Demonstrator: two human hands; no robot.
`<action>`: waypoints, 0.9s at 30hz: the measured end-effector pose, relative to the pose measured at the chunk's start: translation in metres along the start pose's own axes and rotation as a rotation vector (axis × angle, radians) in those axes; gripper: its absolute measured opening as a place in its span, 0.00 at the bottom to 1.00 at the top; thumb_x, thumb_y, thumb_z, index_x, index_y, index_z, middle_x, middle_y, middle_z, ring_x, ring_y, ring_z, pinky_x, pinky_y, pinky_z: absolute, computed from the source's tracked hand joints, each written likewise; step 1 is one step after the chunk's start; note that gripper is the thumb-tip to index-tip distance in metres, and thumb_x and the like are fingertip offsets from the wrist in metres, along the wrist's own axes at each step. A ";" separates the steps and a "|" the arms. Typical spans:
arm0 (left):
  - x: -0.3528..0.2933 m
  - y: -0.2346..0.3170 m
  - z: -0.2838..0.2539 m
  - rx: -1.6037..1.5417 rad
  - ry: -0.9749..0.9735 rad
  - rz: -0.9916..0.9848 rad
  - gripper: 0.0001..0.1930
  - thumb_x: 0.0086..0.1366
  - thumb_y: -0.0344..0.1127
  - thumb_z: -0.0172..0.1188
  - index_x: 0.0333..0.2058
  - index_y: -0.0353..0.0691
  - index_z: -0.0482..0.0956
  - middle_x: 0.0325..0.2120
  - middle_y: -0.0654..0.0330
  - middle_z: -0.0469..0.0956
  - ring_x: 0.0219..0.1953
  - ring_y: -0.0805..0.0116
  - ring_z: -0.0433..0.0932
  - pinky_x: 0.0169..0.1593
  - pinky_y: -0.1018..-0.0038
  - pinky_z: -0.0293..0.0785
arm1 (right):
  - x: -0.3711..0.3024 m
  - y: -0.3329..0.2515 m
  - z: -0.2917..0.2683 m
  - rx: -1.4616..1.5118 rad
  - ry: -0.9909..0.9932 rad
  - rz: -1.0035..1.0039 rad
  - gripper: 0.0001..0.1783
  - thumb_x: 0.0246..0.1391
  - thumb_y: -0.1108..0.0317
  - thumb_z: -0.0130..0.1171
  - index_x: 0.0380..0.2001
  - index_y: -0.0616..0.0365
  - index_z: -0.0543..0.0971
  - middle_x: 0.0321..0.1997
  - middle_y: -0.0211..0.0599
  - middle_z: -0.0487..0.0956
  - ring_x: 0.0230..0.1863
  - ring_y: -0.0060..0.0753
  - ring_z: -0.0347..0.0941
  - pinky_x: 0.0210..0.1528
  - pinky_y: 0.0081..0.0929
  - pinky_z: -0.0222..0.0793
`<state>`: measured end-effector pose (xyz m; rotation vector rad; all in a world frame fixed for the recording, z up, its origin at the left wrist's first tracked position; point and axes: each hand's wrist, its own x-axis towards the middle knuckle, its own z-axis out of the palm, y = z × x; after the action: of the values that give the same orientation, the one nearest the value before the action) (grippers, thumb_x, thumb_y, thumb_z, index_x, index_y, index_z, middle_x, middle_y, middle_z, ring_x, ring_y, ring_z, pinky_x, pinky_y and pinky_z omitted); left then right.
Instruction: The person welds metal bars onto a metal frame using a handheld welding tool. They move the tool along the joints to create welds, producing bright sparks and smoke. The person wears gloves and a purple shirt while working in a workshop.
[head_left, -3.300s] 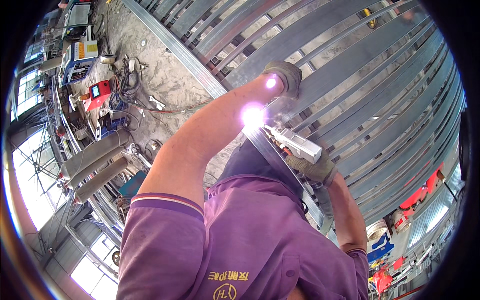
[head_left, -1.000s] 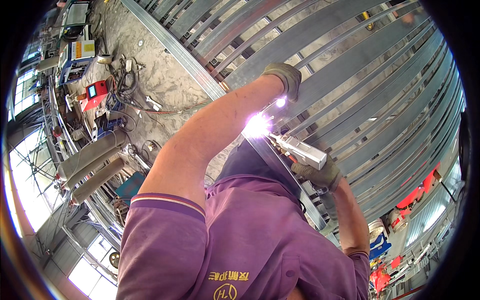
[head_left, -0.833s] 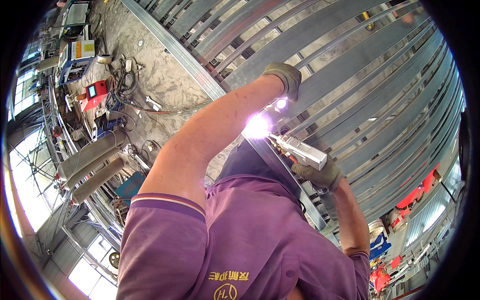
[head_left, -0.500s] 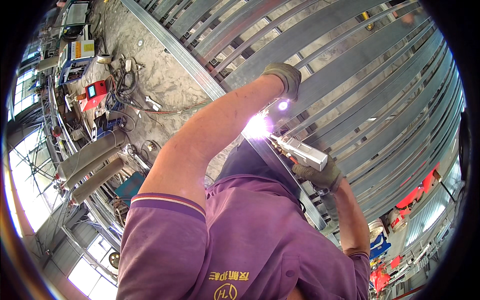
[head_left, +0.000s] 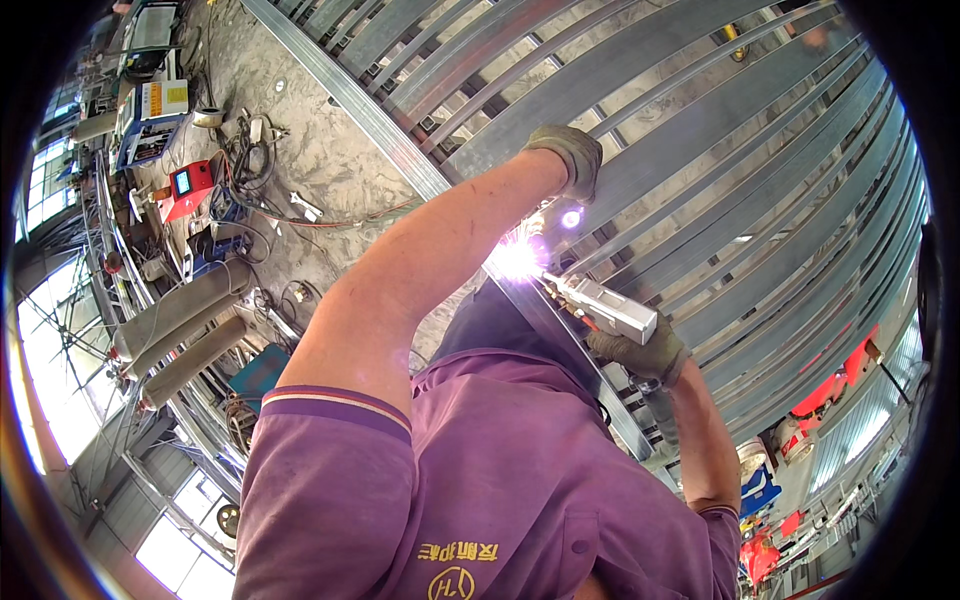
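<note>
My right hand (head_left: 642, 356), in a dark work glove, is closed round the grip of a silver, box-bodied welding gun (head_left: 612, 310). The gun's thin nozzle points up and left. At its tip a white-violet arc (head_left: 517, 258) glares over the long steel rail (head_left: 545, 303) and hides the spot being heated. My left hand (head_left: 572, 158), gloved too, is curled down over the flat steel bars (head_left: 640, 190) just beyond the arc. Its fingertips are hidden, so what they grip does not show.
Parallel steel bars fan out to the right. On the concrete floor (head_left: 330, 160) at left lie cables (head_left: 252, 150), near a red box with a screen (head_left: 188, 190) and a blue-and-white machine (head_left: 150, 122). Grey cylinders (head_left: 185, 310) lie below them. A blue container (head_left: 760, 490) stands at lower right.
The arc still burns at nearly the same place, with its glare and sparks shaped a little differently. My right hand and the welding gun have shifted very slightly right; my left hand stays put.
</note>
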<state>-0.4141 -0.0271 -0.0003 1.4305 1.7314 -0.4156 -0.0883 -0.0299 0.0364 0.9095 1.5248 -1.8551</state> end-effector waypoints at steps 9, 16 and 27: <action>0.001 0.001 0.000 -0.004 0.013 -0.018 0.22 0.64 0.52 0.73 0.50 0.46 0.94 0.47 0.56 0.93 0.51 0.52 0.91 0.54 0.56 0.87 | -0.002 0.006 -0.001 0.054 -0.011 -0.010 0.36 0.60 0.59 0.82 0.68 0.59 0.82 0.55 0.38 0.90 0.50 0.26 0.84 0.54 0.29 0.83; -0.003 0.001 -0.005 -0.007 -0.010 0.003 0.28 0.69 0.61 0.68 0.50 0.40 0.93 0.48 0.50 0.91 0.52 0.47 0.90 0.57 0.53 0.85 | -0.005 -0.001 -0.003 -0.030 -0.003 -0.008 0.37 0.59 0.57 0.83 0.68 0.59 0.82 0.55 0.35 0.90 0.52 0.27 0.85 0.56 0.29 0.82; 0.002 -0.004 0.004 -0.064 -0.045 -0.097 0.21 0.63 0.53 0.73 0.48 0.46 0.95 0.48 0.54 0.92 0.52 0.52 0.91 0.55 0.57 0.86 | 0.003 0.014 -0.005 -0.179 -0.095 -0.096 0.29 0.61 0.59 0.78 0.63 0.56 0.85 0.53 0.33 0.91 0.49 0.23 0.85 0.54 0.29 0.83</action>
<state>-0.4163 -0.0299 -0.0059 1.2861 1.7673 -0.4376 -0.0784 -0.0273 0.0255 0.6673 1.6700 -1.7663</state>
